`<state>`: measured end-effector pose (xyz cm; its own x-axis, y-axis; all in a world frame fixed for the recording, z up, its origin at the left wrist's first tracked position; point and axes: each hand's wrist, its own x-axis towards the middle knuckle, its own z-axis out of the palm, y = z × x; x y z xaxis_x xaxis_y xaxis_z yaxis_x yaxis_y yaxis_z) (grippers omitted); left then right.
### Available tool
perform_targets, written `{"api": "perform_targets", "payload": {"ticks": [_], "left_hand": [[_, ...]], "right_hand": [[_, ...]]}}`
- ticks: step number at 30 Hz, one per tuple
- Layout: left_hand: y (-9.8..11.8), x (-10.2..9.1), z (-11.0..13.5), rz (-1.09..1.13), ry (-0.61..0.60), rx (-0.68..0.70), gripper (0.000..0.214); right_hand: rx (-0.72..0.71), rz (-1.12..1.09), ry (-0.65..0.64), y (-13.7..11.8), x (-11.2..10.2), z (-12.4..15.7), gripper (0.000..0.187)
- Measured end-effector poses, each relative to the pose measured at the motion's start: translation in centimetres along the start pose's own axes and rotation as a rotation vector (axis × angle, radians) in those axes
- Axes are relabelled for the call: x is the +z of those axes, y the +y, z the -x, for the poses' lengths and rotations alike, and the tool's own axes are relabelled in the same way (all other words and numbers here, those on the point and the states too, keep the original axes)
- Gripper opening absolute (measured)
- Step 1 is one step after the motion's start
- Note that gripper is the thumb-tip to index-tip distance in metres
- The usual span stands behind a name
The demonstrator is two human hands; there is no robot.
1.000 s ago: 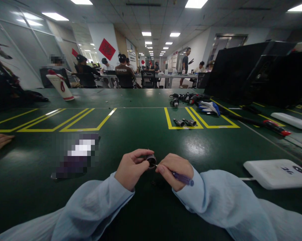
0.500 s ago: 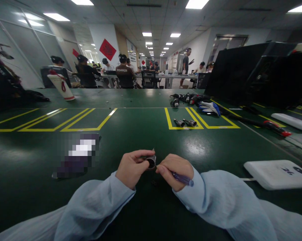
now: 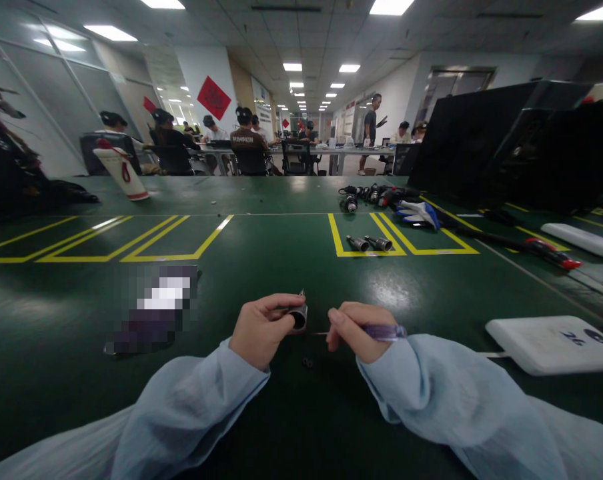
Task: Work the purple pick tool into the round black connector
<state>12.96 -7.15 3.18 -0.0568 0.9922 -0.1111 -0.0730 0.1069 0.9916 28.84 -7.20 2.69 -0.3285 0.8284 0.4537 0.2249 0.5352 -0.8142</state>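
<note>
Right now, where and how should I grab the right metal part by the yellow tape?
Probably by the wide end of the right metal part, pinched across its round sides from above right: it lies on its side, narrow stem pointing left toward the other metal part.

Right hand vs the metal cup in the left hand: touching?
Apart. The head view shows a strip of green tabletop between the right hand and the metal cup, which the left hand grips.

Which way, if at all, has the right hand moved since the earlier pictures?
Yes. The right hand has shifted right, nearer the white box, which has stayed put.
</note>
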Motion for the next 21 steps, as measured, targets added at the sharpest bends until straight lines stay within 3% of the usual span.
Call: {"api": "perform_targets", "payload": {"ticks": [2,4,13,21], "left_hand": [[0.0,0.0,-0.1,0.001,0.023,-0.008,0.025],[0.0,-0.1,-0.2,-0.005,0.04,-0.022,0.026],[-0.2,-0.2,-0.2,-0.043,0.003,-0.007,0.027],[-0.4,-0.4,-0.4,-0.018,-0.003,-0.03,0.033]], "right_hand": [[0.284,-0.104,-0.045,0.2,0.0,-0.1,0.043],[0.431,-0.188,-0.103,0.5,0.2,-0.2,0.043],[0.482,-0.199,-0.216,1.2,0.8,0.1,0.042],[0.588,0.015,-0.212,-0.1,0.1,-0.4,0.039]]}}
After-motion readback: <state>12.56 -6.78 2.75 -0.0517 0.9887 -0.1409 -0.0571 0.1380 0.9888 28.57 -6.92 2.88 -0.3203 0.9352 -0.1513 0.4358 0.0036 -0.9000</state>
